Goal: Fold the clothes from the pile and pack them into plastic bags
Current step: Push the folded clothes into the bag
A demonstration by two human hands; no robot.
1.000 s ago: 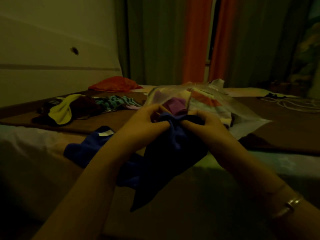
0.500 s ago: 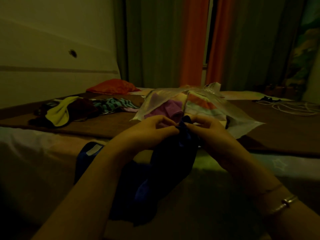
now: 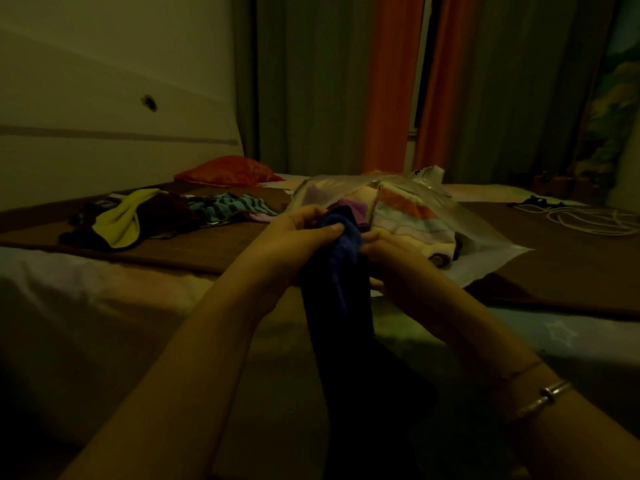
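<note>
Dim bed w/ brown mat (image 3: 214,258). Left hand (image 3: 294,242) & right hand (image 3: 393,259) both pinch bunched top of dark blue soft cloth garment (image 3: 341,271), rest dangling. Prob light, floppy, non-slip; best gripped at hem corners. Clear plastic bag (image 3: 478,230) just behind.

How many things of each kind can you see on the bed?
Hands: 2, left hand and right hand, both gripping the blue garment
Held garments: 1
Plastic bags with folded clothes inside: 1, the plastic bag
Piles of loose clothes: 1, the clothes pile
Red cushions: 1, the red cushion
White cords: 1, the white cord
Total: 7
</note>
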